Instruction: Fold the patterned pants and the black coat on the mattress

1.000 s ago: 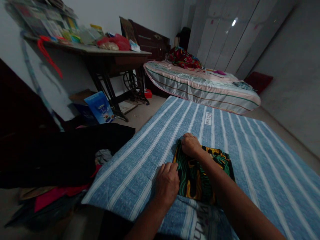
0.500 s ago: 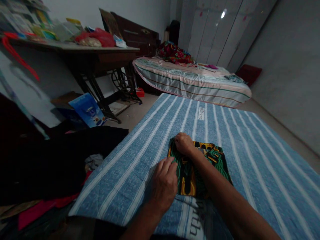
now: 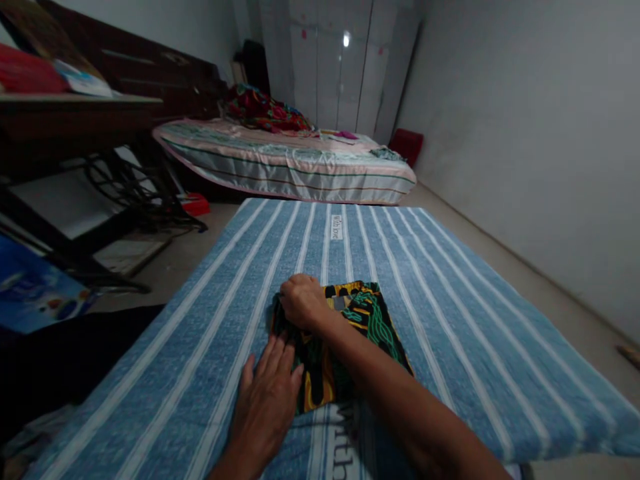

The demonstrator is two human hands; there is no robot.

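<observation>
My right hand (image 3: 303, 300) rests with its fingers curled under at the far left corner of a folded patterned cloth (image 3: 376, 323), and since the fingertips are hidden I cannot tell whether that grip has any fabric pinched. My left hand (image 3: 269, 395) lies nearer the camera, palm down, fingers stretched out: a flat, loose grip with nothing taken up, its fingertips at the cloth's left edge. The cloth, black with green and yellow figures, lies flat on a blue cover (image 3: 200, 357) with white stripes, and my right forearm (image 3: 400, 410) crosses above it from the near right. Large dark letters (image 3: 342, 443) show at the near edge; a small label (image 3: 337, 227) reads "With love" toward the cover's far end. Beyond, my feed shows a bed (image 3: 295, 175) in a pale striped sheet, a red flowered blanket (image 3: 267, 110) heaped on it and a tall pale wardrobe (image 3: 330, 73) behind. At left I have a table (image 3: 75, 101) on an iron treadle frame (image 3: 116, 183), a small red box (image 3: 196, 204) on the floor (image 3: 217, 217) near it, a blue printed carton (image 3: 37, 290) by its legs and dark clothing (image 3: 95, 343) below
</observation>
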